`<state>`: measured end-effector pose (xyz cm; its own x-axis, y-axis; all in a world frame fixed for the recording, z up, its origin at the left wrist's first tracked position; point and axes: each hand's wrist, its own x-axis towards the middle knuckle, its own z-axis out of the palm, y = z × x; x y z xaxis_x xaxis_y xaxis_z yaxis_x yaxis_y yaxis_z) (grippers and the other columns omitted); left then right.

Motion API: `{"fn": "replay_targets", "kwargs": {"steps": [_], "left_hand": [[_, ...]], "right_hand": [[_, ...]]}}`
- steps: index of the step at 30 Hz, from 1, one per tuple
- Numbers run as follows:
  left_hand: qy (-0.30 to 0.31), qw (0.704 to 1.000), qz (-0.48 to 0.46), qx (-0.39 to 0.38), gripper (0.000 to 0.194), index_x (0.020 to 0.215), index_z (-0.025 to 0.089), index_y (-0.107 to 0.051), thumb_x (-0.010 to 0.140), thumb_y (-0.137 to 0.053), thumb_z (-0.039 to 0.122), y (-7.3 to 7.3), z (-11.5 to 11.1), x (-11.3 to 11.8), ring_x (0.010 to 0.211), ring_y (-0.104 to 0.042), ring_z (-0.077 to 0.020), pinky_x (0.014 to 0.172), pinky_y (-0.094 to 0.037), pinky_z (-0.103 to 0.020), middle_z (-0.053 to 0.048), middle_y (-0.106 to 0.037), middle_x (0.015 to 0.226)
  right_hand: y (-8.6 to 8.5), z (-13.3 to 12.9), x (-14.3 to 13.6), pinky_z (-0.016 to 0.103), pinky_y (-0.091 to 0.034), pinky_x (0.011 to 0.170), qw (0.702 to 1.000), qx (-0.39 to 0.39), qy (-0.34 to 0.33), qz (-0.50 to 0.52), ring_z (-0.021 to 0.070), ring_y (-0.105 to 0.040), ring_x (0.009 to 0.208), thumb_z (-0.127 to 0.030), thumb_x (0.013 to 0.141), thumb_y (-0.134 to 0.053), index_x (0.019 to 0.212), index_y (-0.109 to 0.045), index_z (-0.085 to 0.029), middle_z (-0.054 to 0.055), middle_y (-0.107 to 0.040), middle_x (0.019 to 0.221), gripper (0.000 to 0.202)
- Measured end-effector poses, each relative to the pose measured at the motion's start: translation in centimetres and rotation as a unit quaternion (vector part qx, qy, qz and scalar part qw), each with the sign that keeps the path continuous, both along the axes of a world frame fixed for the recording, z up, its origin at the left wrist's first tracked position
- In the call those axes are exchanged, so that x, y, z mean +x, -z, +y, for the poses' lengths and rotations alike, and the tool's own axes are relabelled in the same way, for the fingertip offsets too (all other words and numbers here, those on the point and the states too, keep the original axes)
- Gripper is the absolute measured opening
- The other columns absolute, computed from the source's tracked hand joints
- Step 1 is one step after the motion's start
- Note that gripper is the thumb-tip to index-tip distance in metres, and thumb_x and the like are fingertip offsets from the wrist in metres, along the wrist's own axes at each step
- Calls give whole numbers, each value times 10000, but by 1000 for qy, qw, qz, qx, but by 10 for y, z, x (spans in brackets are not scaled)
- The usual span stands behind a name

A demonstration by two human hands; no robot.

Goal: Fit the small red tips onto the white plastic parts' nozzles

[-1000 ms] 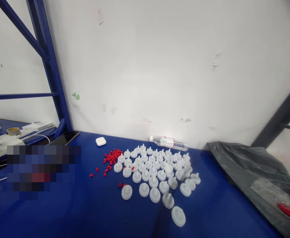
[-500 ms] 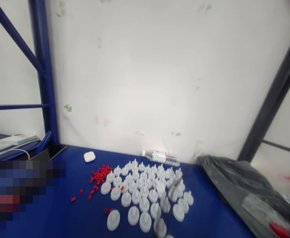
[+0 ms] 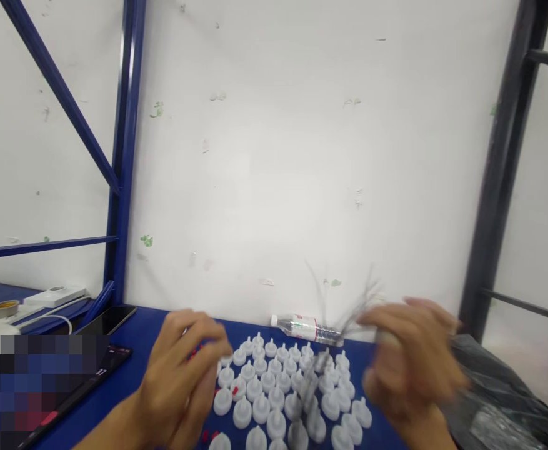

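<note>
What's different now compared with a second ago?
Both hands have come into view: the left hand partly hides the red pieces; the blurred right hand is opposite. Whether either holds anything is unclear. The scene sits lower in view. The white nozzle pieces and bottle look unmoved.

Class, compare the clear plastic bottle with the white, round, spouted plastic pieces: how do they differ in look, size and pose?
Pose: the clear plastic bottle lies on its side; the white, round, spouted plastic pieces mostly stand spout-up.
Look: the bottle is transparent with a printed label; the pieces are plain white.
Size: the bottle looks longer than any single piece.
Shared: both rest on the blue tabletop.
</note>
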<state>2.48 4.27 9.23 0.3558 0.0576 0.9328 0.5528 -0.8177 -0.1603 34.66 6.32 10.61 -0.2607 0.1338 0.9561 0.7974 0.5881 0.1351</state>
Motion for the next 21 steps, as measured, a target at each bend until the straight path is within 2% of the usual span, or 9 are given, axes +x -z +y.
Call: {"fn": "replay_targets", "kwargs": {"steps": [2, 4, 6, 8, 10, 13, 21], "left_hand": [[-44, 998, 14, -32, 232, 954, 230, -630, 858, -470, 92, -2, 31, -8, 852, -546, -268, 748, -457, -461, -71, -646, 881], [-96, 990, 11, -100, 186, 876, 207, -609, 887, -435, 143, 7, 60, -21, 865, -534, -272, 771, -434, -460, -76, -632, 842], [-133, 972, -6, -193, 225, 833, 205, -610, 918, -402, 217, 23, 83, -39, 874, -535, -272, 802, -424, -454, -74, -639, 841], [-158, 935, -65, -309, 285, 789, 216, -612, 933, -379, 295, 40, 100, -54, 881, -548, -267, 842, -426, -435, -61, -655, 834], [-171, 916, -98, -350, 334, 775, 218, -616, 934, -345, 329, 53, 111, -64, 867, -565, -269, 827, -435, -420, -59, -670, 819], [-174, 899, -117, -385, 350, 770, 221, -642, 907, -349, 357, 65, 120, -69, 868, -595, -273, 820, -443, -404, -52, -702, 830], [-151, 876, -126, -441, 354, 771, 219, -648, 867, -351, 385, 87, 130, -62, 853, -662, -272, 837, -479, -407, -58, -730, 809]], "right_hand": [[-1, 31, 1, 448, -492, 913, 999, 20, 17, -28, 211, -646, 921, -232, 958, -504, 1087, -632, -216, 51, -673, 1026, 182], [7, 61, 13, 456, -446, 936, 994, 13, 62, -92, 214, -660, 860, -135, 924, -474, 1003, -636, -228, 37, -684, 924, 203], [26, 83, 35, 435, -444, 906, 985, -2, 106, -139, 230, -670, 860, -114, 905, -495, 973, -632, -246, 53, -701, 931, 202], [49, 95, 61, 401, -464, 820, 980, -11, 131, -148, 230, -680, 815, -95, 897, -504, 957, -638, -259, 47, -707, 887, 220], [69, 100, 86, 375, -476, 741, 979, -18, 145, -140, 232, -683, 770, -105, 905, -499, 907, -635, -256, 39, -695, 830, 204], [87, 101, 108, 335, -455, 604, 979, -24, 170, -110, 230, -679, 677, -107, 931, -432, 855, -606, -244, 22, -665, 744, 234], [102, 111, 106, 309, -440, 525, 978, -67, 170, -98, 224, -671, 538, -150, 945, -455, 777, -575, -247, 5, -647, 634, 228]]}}
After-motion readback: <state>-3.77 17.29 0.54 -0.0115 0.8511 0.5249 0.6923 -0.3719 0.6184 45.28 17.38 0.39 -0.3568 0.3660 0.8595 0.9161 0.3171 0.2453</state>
